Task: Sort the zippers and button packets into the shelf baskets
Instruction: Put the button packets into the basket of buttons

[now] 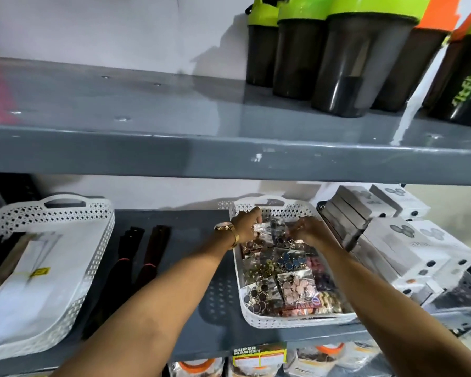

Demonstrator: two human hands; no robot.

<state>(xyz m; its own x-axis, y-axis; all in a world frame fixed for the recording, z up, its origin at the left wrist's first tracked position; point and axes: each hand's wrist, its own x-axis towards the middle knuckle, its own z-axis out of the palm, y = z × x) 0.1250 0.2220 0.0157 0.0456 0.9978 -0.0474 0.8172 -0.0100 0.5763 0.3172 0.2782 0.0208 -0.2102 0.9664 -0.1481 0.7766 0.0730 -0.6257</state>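
1. Nearest the camera, both forearms reach over the front lip of the grey shelf (215, 338) toward the right basket (294, 321), which sits at the shelf's right and is already packed with button packets (295, 287)
2. To the left, 2 dark zippers (144, 254) lie loose on the shelf between the baskets; the left basket (93, 268) holds more zippers in clear sleeves, so those 2 look unsorted
3. The step in hand seems to be seating a clear packet (269, 227) at the basket's back; it would go best laid flat into the free rear corner, not tipped over the rim
4. The left hand (246, 227), with a watch at the wrist, has its grip pinched on the packet's left edge
5. The right hand (309, 231) curls its fingers at the packet's right side; whether that grip is truly clamped cannot be told
6. Farthest up, shaker bottles (359, 63) stand on the upper shelf
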